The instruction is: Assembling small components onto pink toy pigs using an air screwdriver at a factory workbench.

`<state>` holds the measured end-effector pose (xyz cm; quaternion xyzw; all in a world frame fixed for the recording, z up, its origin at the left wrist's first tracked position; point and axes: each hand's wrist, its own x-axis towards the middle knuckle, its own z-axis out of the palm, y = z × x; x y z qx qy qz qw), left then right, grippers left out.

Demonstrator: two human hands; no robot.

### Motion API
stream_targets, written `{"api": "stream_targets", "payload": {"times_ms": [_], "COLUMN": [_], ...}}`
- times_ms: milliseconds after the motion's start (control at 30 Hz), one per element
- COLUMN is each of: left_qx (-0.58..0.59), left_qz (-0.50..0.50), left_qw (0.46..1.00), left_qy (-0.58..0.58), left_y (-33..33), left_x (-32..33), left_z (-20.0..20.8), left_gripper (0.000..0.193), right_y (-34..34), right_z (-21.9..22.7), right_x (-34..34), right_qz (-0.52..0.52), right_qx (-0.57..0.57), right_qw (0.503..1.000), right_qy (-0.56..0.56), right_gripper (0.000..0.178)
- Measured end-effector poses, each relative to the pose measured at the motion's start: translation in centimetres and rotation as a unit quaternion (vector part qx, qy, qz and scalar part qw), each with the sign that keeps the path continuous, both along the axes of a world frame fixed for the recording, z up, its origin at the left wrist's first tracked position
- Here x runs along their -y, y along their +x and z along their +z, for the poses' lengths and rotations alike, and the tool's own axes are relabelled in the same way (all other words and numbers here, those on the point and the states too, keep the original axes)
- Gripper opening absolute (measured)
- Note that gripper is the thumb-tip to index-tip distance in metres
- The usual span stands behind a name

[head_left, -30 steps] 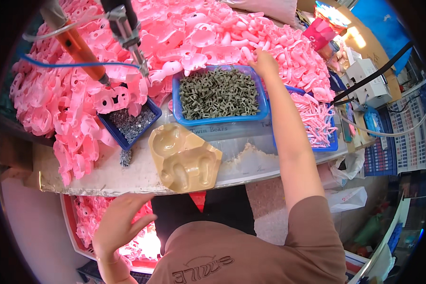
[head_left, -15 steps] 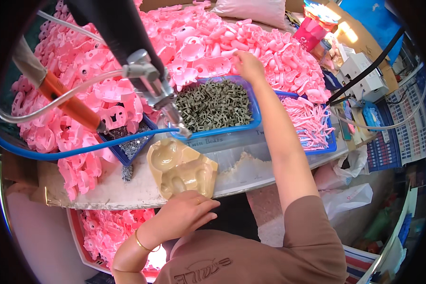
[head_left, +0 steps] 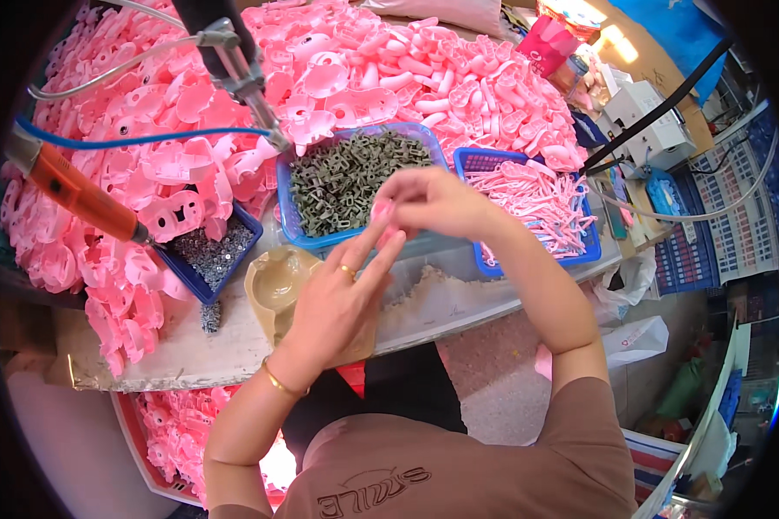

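My left hand and my right hand meet in front of the blue basket of dark green clip-like parts. At their fingertips shows a small pink plastic piece, mostly covered by the fingers. My right hand pinches it from the right. The left fingers reach up against it from below, fairly straight, a ring on one of them. Below and behind my left hand lies a tan moulded holder with rounded hollows, partly hidden by that hand and wrist.
Pink plastic shells heap across the table's back and left. A blue basket of thin pink pieces stands right. A small blue tray holds metal bits. An orange power screwdriver and a metal-tipped tool hang above.
My right hand has come back from the pink pile to meet my left. My left hand has risen from the holder's near edge. The view has shifted, and the hanging tools sit differently.
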<state>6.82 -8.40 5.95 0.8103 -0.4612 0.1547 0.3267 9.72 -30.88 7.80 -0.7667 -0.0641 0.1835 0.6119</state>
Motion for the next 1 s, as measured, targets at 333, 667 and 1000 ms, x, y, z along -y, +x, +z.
{"api": "stream_targets", "payload": {"times_ms": [333,667,1000], "left_qx": [0.020,-0.005,-0.035], "left_qz": [0.033,0.096,0.092], "left_qw": [0.999,0.986,0.991], "left_qy": [0.001,0.139,0.091], "left_y": [-3.4,-7.0,-7.0], "left_x": [-4.9,-10.7,-11.1], "left_z": [-2.3,-4.0,-5.2], "left_gripper": [0.044,0.038,0.039], "right_y": [11.5,7.7,-6.8], "right_z": [-3.9,0.5,-4.6], "right_x": [14.1,7.3,-9.7], "right_qz": [-0.168,-0.169,0.032], "right_qx": [0.441,0.330,0.387], "right_qw": [0.624,0.852,0.854], "right_qy": [-0.623,-0.370,-0.345], "right_gripper": [0.045,0.027,0.030]}}
